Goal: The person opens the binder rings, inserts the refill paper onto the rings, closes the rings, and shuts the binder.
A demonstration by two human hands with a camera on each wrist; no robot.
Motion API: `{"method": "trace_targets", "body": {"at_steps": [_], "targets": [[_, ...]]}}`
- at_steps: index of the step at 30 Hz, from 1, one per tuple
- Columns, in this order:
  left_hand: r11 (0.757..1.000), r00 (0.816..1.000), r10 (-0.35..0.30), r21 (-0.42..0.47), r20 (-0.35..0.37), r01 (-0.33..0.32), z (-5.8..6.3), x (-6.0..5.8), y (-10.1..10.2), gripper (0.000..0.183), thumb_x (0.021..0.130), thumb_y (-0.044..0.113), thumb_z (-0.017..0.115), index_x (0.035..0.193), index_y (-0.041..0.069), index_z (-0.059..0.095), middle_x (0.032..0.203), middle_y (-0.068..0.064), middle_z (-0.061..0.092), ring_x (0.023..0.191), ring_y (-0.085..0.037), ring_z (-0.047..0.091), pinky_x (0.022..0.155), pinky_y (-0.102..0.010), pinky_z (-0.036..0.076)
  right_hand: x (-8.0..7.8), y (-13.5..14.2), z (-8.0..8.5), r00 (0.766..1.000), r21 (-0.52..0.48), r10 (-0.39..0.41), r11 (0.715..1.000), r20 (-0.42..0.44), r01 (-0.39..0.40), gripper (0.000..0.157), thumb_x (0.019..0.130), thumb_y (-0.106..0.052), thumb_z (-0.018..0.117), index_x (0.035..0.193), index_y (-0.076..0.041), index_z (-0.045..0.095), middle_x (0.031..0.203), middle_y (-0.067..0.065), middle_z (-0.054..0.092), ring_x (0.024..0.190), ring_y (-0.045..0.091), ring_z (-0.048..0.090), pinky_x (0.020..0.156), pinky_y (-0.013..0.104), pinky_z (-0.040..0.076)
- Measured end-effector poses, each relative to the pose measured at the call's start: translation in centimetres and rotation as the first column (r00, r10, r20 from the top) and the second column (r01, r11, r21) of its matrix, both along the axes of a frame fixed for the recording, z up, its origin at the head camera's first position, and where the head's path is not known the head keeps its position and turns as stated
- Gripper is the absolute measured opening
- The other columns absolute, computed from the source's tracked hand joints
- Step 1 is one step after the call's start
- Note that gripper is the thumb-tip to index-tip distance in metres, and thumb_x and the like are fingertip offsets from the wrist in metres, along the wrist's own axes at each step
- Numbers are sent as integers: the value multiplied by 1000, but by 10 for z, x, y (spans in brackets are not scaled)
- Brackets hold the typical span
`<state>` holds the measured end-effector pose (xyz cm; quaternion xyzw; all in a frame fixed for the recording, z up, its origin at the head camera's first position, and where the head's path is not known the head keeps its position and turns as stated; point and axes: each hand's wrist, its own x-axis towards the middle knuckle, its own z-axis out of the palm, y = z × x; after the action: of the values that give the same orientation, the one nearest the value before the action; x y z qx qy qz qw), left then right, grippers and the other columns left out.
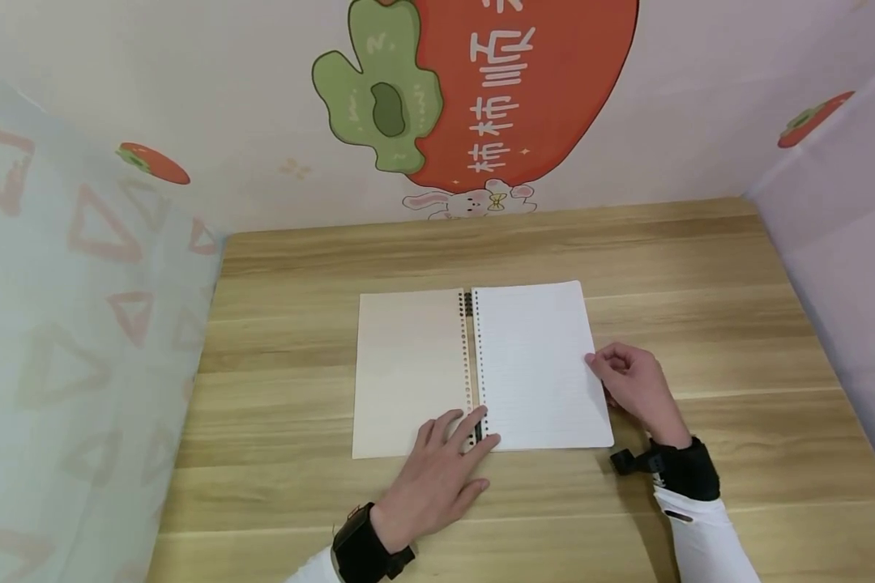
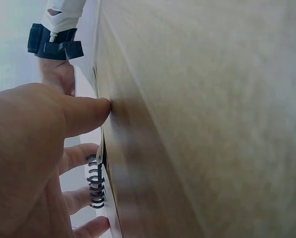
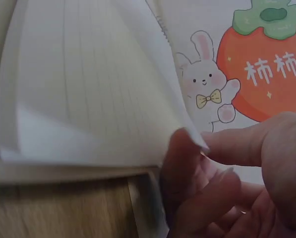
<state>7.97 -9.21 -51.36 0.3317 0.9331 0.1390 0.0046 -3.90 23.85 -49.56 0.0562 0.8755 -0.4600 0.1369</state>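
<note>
A spiral notebook lies spread on the table, with a plain beige sheet (image 1: 408, 364) on the left and a white lined page (image 1: 539, 372) on the right. Black coil binding (image 2: 96, 181) shows at its lower middle. My left hand (image 1: 437, 478) rests with fingers spread over the bottom end of the binding, its thumb near the notebook's lower edge. At the right edge, my right hand (image 1: 638, 387) pinches the white page between thumb and finger. In the right wrist view, that page's edge (image 3: 200, 144) bends up slightly at the fingertips.
A wooden table (image 1: 277, 340) lies under the notebook. Behind it stands a pale printed backdrop (image 1: 248, 105) with a large red persimmon (image 1: 554, 89). Patterned sheets hang on the left (image 1: 80, 364) and right (image 1: 838, 243).
</note>
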Motion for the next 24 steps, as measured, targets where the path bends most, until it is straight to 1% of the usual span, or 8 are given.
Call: {"method": "trace_targets", "body": {"at_steps": [3,5,8,12,18,24], "targets": [[1000,1000,0,2,-5,0,0,1,0,52,99,43,62,148,23,57,165,-11,37,142,-37,41,105,-52,40,1,2,-1,997,101,48,994,-59,-42,39,101,-38,62,98,1,71,69,6,61,56,17,53,52,28,44],[1000,1000,0,2,-4,0,0,1,0,52,99,43,63,148,24,57,165,-11,36,141,-37,40,105,-52,39,1,2,-2,993,160,75,985,-96,-59,36,101,-35,62,96,-1,72,70,6,62,59,18,53,55,28,43],[1000,1000,-1,3,-5,1,0,1,0,53,99,43,63,147,23,56,165,-11,36,141,-37,40,105,-52,39,1,2,-3,988,211,98,975,-117,-71,31,101,-31,63,93,-3,72,71,5,63,62,19,53,57,28,43],[1000,1000,-5,-4,-7,5,0,0,0,53,99,43,64,147,24,56,165,-11,36,141,-37,40,105,-51,40,-1,1,-1,987,242,120,966,-110,-90,24,100,-26,64,91,-3,70,71,5,61,63,20,52,57,29,42],[1000,1000,-7,-22,-2,7,2,-1,1,53,99,43,64,147,24,56,165,-10,36,141,-37,40,106,-50,39,-4,-2,3,986,268,136,958,-100,-105,22,99,-23,64,88,-5,68,69,5,57,62,20,51,56,29,40],[1000,1000,-6,-16,10,6,3,-1,1,51,98,41,65,146,24,57,164,-11,37,140,-36,41,106,-50,39,-4,-2,3,983,278,145,954,-108,-110,20,98,-22,65,89,-5,67,70,4,58,63,20,51,58,30,41]]}}
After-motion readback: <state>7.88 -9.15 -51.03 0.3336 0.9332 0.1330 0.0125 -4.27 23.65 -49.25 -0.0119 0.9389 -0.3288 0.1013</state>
